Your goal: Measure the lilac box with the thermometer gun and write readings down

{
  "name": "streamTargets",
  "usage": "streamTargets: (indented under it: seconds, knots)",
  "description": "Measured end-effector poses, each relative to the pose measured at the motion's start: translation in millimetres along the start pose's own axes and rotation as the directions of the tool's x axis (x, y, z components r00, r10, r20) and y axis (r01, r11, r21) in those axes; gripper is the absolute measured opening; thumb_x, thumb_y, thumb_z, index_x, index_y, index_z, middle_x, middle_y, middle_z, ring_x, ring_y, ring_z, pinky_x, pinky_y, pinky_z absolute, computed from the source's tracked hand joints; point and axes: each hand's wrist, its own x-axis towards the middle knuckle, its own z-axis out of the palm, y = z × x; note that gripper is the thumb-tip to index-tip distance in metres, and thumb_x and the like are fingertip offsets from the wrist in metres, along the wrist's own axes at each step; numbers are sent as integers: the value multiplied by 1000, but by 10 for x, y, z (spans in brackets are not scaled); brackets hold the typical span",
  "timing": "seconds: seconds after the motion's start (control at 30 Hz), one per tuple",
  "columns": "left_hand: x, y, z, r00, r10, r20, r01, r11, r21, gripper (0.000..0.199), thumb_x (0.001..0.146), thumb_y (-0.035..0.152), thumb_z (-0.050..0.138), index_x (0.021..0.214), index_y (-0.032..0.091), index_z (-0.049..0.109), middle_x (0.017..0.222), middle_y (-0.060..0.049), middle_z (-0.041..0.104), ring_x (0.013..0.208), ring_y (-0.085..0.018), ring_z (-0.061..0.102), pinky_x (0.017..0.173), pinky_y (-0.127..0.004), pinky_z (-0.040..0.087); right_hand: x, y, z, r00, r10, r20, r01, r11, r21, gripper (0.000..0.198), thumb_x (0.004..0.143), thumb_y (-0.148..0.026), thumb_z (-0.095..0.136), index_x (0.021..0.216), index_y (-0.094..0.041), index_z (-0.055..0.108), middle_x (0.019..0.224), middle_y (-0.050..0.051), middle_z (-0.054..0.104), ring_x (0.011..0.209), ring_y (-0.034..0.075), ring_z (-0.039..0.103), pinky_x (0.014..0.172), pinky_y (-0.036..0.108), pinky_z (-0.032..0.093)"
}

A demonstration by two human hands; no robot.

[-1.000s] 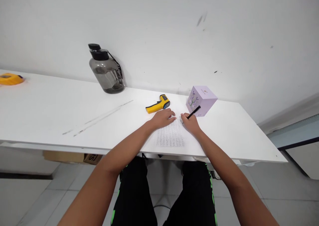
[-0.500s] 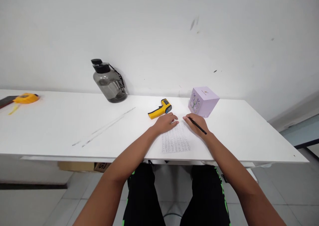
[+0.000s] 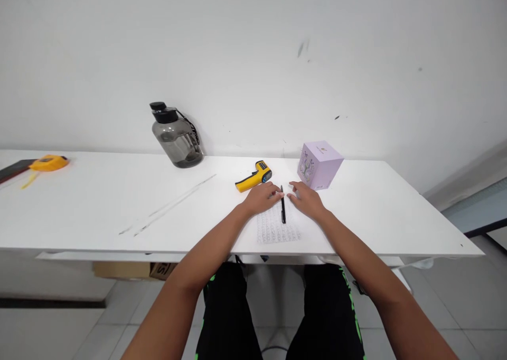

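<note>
A black pen sits over the sheet of handwritten paper, its length pointing away from me. My left hand rests on the upper left of the sheet, thumb and fingertips closed around the pen's upper part. Just right of the pen, my right hand lies on the table with fingers apart, holding nothing. Beyond my left hand is a yellow and black infrared thermometer. A lilac box stands behind my right hand.
A grey transparent water bottle with a black lid stands by the wall at the left. On the far left of the white table lie a yellow tape measure and a dark flat object. Dark streaks mark the tabletop.
My right hand has let go of the pen and its fingers have spread. The pen has shifted left to my left fingertips and turned lengthwise; my left hand has hardly moved.
</note>
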Motion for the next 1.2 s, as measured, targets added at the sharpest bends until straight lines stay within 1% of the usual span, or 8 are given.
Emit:
streamTargets:
  seconds: [0.1, 0.2, 0.3, 0.43, 0.57, 0.83, 1.0, 1.2]
  knots:
    - [-3, 5, 32, 1000, 8, -12, -8, 999, 34, 44, 96, 59, 46, 110, 24, 69, 99, -3, 68, 91, -19, 64, 79, -33, 47, -6, -45, 26, 999, -37, -11, 36, 997, -65, 38, 98, -30, 53, 134, -18, 57, 122, 11, 67, 107, 22, 66, 84, 30, 49]
    - [-3, 32, 58, 1000, 18, -3, -18, 994, 111, 48, 93, 62, 52, 118, 23, 66, 103, -4, 67, 95, -20, 65, 82, -34, 48, -6, -82, 42, 998, -54, -11, 52, 989, -139, 35, 100, -30, 49, 131, -18, 59, 123, 11, 66, 107, 22, 66, 82, 29, 48]
    - [-6, 79, 66, 1000, 12, 0, -12, 983, 183, 51, 91, 63, 54, 120, 23, 66, 105, -6, 67, 97, -21, 65, 85, -35, 48, -5, -106, 38, 998, -60, 4, 60, 978, -198, 33, 102, -32, 46, 125, -18, 64, 121, 11, 66, 104, 22, 66, 78, 29, 47]
    - [-22, 130, 69, 1000, -16, -19, 20, 974, 227, 56, 91, 64, 55, 126, 21, 64, 108, -7, 67, 100, -23, 65, 89, -37, 48, -12, -116, 20, 997, -77, 33, 82, 971, -225, 33, 103, -34, 44, 120, -20, 68, 119, 10, 65, 100, 21, 66, 75, 27, 46]
    - [-31, 145, 83, 998, -59, -39, 67, 964, 258, 64, 90, 67, 53, 133, 20, 59, 109, -9, 67, 104, -25, 65, 90, -37, 48, -24, -129, 0, 996, -70, 56, 82, 966, -244, 35, 103, -37, 44, 122, -20, 68, 122, 11, 63, 100, 20, 66, 76, 27, 45]
    - [-49, 226, 82, 996, -88, -14, 87, 929, 360, 62, 94, 67, 45, 130, 19, 60, 120, -13, 64, 111, -28, 62, 94, -38, 46, -58, -170, -45, 996, -65, 63, 78, 966, -246, 35, 103, -37, 45, 122, -19, 68, 125, 12, 62, 105, 22, 65, 81, 28, 47]
    - [-91, 224, 85, 997, -75, -22, 78, 923, 376, 61, 96, 65, 41, 129, 18, 61, 119, -14, 64, 110, -27, 61, 96, -39, 44, -70, -181, -67, 995, -70, 68, 86, 962, -260, 40, 101, -47, 49, 123, -20, 67, 125, 11, 63, 106, 22, 66, 82, 27, 47]
    - [-248, 313, 100, 992, -109, -60, 124, 923, 365, 62, 98, 65, 36, 132, 20, 61, 123, -13, 63, 114, -28, 59, 95, -40, 41, -81, -199, -100, 991, -80, 110, 107, 956, -273, 48, 100, -53, 51, 128, -17, 64, 129, 14, 61, 113, 24, 64, 86, 30, 48]
